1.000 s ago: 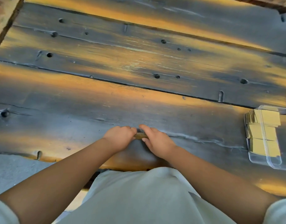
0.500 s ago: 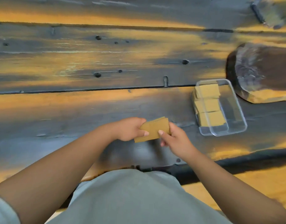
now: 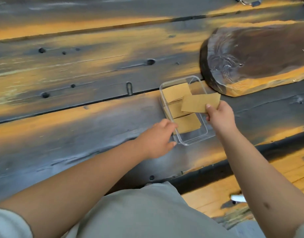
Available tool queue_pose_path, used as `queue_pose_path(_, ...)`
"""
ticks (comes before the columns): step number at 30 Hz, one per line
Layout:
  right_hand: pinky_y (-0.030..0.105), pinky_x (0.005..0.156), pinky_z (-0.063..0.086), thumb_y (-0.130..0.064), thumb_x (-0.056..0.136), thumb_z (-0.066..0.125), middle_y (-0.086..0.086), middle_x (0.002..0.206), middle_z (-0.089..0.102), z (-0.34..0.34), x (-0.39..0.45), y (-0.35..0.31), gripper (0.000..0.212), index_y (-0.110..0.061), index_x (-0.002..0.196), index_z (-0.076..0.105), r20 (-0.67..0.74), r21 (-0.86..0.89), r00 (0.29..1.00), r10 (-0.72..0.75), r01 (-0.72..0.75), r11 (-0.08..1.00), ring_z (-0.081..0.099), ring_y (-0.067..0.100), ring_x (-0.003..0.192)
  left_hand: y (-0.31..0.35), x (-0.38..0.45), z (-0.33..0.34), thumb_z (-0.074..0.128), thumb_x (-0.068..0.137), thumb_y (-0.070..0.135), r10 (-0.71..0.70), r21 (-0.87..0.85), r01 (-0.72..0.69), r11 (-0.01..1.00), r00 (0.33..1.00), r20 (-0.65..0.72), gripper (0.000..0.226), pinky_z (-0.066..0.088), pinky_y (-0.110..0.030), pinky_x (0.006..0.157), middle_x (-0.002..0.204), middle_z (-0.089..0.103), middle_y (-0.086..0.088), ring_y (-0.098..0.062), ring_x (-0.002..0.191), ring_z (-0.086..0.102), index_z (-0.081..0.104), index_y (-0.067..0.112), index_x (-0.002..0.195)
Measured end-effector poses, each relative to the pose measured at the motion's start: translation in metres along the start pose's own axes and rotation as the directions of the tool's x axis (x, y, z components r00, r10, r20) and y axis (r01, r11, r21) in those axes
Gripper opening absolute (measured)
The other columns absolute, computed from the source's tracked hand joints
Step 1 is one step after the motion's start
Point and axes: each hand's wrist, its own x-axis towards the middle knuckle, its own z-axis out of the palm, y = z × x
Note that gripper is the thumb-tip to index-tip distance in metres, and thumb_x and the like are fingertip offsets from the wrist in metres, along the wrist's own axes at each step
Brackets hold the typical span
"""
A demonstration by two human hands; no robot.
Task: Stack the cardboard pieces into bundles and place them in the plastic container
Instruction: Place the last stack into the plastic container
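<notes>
1. Brown cardboard makes up the bundle (image 3: 200, 103) pinched in the right hand (image 3: 220, 115), thumb on top and fingers underneath, at the bundle's lower right corner.
2. That bundle hangs roughly flat, right of the frame's centre, over the right half of the plastic container (image 3: 190, 142); I cannot tell whether it touches the rim.
3. The container is clear and rectangular and rests on the table (image 3: 79, 127), a surface of dark, weathered wooden planks with orange streaks, just right of centre.
4. Inside it, along its left side, lie three stacks of cardboard in a row: the far stack (image 3: 176, 91), the middle stack (image 3: 174, 109) partly covered by the held bundle, and the near stack (image 3: 188, 123).
5. The right side of the container's floor shows bare through the plastic at its near end.
6. The left hand (image 3: 158, 139) sits at the container's near left corner, fingers loosely spread and curled against the wall, holding nothing else; the fingertips touch the rim there.
7. A dark, rounded slab of wood (image 3: 254, 55) lies on the table in the upper right of the frame, its near edge just beside the container's far corner.
8. Both bare forearms reach in from the bottom of the frame, above a lap in pale grey cloth (image 3: 139, 213).
</notes>
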Motion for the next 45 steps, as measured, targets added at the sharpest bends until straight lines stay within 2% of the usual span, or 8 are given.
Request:
queue_pose_path(7,0.036,0.069,0.045,-0.025,0.089,0.058,0.004,0.081,0.059,0.035,0.039,0.024,0.010,-0.016,0.090,0.054,0.292,-0.057,0.955,0.055,-0.039,0.998,0.054,0.025,0.076,0.020,0.019,0.015,0.054,0.090,0.025,0.092,0.325,-0.116,0.939,0.992,0.088,0.049,0.039,-0.047,0.100,0.148,0.025,-0.013,-0.032,0.129,0.030,0.037,0.016,0.136)
queue_pose_path(11,0.022,0.054,0.045,-0.027,0.089,0.059,0.011,0.097,0.065,0.053,0.040,0.029,0.030,-0.017,0.115,0.047,0.234,-0.052,0.964,0.123,-0.114,0.992,0.061,0.020,0.067,0.016,0.023,0.018,0.056,0.089,0.024,0.069,0.345,-0.098,0.934,0.993,0.094,0.050,0.037,-0.047,0.102,0.149,0.024,-0.013,-0.032,0.132,0.027,0.038,0.015,0.135)
queue_pose_path(17,0.032,0.077,0.037,-0.028,0.090,0.061,0.016,0.113,0.058,0.062,0.042,0.033,0.038,-0.005,0.119,0.051,0.147,-0.299,0.988,-0.039,0.082,0.951,0.054,0.033,0.103,0.008,0.023,0.021,0.058,0.088,0.027,0.077,0.365,-0.104,0.925,0.993,0.087,0.056,0.037,-0.046,0.104,0.149,0.026,-0.012,-0.031,0.133,0.028,0.035,0.016,0.137)
queue_pose_path(23,0.033,0.073,0.037,-0.030,0.090,0.061,0.017,0.115,0.052,0.062,0.036,0.034,0.035,-0.004,0.110,0.048,0.207,-0.354,0.971,-0.116,0.185,0.917,0.053,0.033,0.102,0.008,0.018,0.021,0.061,0.086,0.026,0.104,0.347,-0.115,0.931,0.993,0.049,0.056,0.039,-0.045,0.104,0.150,0.024,-0.013,-0.030,0.135,0.025,0.035,0.016,0.135)
queue_pose_path(28,0.044,0.100,0.038,-0.030,0.090,0.061,0.010,0.155,0.023,0.047,0.023,0.039,0.072,-0.008,0.147,0.023,0.286,-0.418,0.949,-0.130,0.246,0.875,0.035,0.029,0.134,0.005,0.009,0.021,0.061,0.086,0.027,0.119,0.390,-0.134,0.911,0.991,0.062,0.062,0.038,-0.045,0.105,0.152,0.021,-0.015,-0.030,0.137,0.021,0.033,0.016,0.140)
queue_pose_path(35,0.036,0.066,0.045,-0.011,0.089,0.045,0.007,0.089,0.057,0.030,0.018,0.039,0.018,-0.007,0.092,0.063,0.553,-0.534,0.767,-0.325,0.626,0.568,0.049,0.032,0.095,0.007,0.007,0.029,0.060,0.087,0.031,0.185,0.480,-0.235,0.845,0.971,0.150,0.064,0.033,-0.048,0.107,0.155,0.018,-0.017,-0.033,0.141,0.016,0.030,0.023,0.143)
queue_pose_path(38,0.033,0.066,0.040,-0.012,0.089,0.046,0.005,0.089,0.055,0.040,0.021,0.031,0.019,-0.011,0.092,0.064,0.672,-0.533,0.668,-0.320,0.736,0.417,0.049,0.028,0.092,0.007,0.009,0.031,0.056,0.089,0.031,0.173,0.491,-0.235,0.839,0.970,0.168,0.064,0.028,-0.047,0.110,0.157,0.016,-0.016,-0.032,0.143,0.013,0.027,0.024,0.146)
queue_pose_path(45,0.030,0.065,0.033,-0.010,0.089,0.048,0.002,0.088,0.053,0.052,0.028,0.026,0.018,-0.015,0.095,0.065,0.690,-0.549,0.643,-0.333,0.764,0.340,0.050,0.025,0.090,0.006,0.009,0.029,0.057,0.089,0.030,0.164,0.489,-0.227,0.842,0.972,0.169,0.061,0.026,-0.047,0.110,0.156,0.020,-0.016,-0.031,0.144,0.014,0.030,0.020,0.143)
